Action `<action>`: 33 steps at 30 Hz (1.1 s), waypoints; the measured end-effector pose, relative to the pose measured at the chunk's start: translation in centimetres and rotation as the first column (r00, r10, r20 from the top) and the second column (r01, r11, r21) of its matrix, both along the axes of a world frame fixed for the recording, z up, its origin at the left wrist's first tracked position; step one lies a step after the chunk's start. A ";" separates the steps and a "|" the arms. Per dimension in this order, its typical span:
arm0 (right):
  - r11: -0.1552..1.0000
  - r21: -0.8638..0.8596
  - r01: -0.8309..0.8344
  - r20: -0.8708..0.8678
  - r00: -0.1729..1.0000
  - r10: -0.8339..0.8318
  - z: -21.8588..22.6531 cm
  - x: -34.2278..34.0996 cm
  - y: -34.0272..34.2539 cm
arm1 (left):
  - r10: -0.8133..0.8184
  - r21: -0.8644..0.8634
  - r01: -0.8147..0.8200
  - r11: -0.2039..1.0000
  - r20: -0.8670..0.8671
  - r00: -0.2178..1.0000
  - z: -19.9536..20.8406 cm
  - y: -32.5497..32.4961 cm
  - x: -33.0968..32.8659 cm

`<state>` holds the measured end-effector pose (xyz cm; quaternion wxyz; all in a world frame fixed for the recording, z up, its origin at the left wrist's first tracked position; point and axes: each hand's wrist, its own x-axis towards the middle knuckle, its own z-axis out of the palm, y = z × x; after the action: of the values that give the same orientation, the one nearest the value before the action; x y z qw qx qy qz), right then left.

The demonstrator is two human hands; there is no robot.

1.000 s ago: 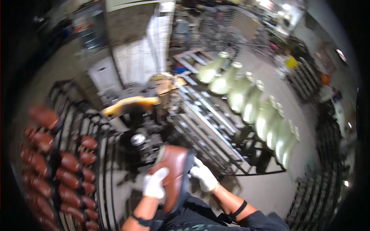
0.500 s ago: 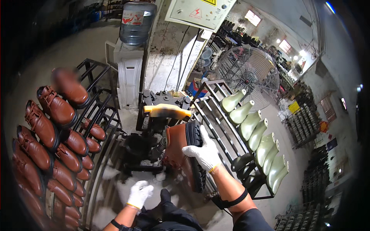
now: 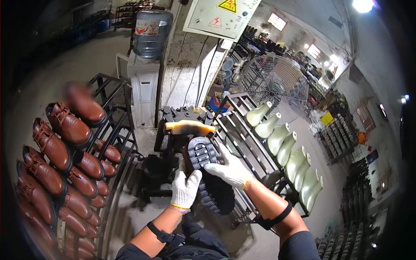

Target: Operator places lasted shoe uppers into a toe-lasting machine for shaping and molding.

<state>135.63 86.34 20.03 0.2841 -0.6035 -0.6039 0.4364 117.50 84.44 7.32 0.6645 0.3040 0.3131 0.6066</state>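
A brown leather shoe (image 3: 218,194) is held in front of me, its black lugged sole turned up toward me. My right hand (image 3: 232,168), in a white knit glove, grips the sole's right edge with the thumb across the tread. On the other side, my left hand (image 3: 185,191), gloved alike, closes on the shoe's left edge; its fingers are partly hidden. Just beyond the shoe stands a dark machine with a yellow curved bar (image 3: 190,128). Most of the brown upper is out of sight beneath the sole.
On the left, a black metal rack (image 3: 110,89) bears rows of brown shoes (image 3: 89,182). Pale green shoe lasts (image 3: 277,138) line another rack to the right. Farther back are a large caged fan (image 3: 273,86), a water dispenser (image 3: 145,89) and an electrical box (image 3: 219,19).
The shoe has turned from side-on to sole toward me. My left hand has risen from below, away from the shoe, to its left edge. The right hand keeps its grip.
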 end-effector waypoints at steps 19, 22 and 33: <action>0.981 -0.148 0.122 -0.582 0.791 -0.186 -5.0 -3.6 -1.8 | -0.203 -0.091 0.190 0.977 -0.164 0.965 3.2 2.4 -2.2; 0.971 -0.159 0.181 -0.537 0.809 -0.239 -5.7 -4.4 -5.1 | -0.221 -0.054 0.215 0.975 -0.192 0.956 2.9 0.5 -3.1; 0.970 0.180 0.164 -0.253 0.961 -0.116 -11.5 -4.8 -12.3 | -0.090 0.187 0.273 0.944 -0.648 0.756 -2.8 -6.3 -3.9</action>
<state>130.80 73.99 8.50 0.4444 -0.5561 -0.5613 0.4222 113.57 78.12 4.52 0.5289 0.6063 0.4006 0.4383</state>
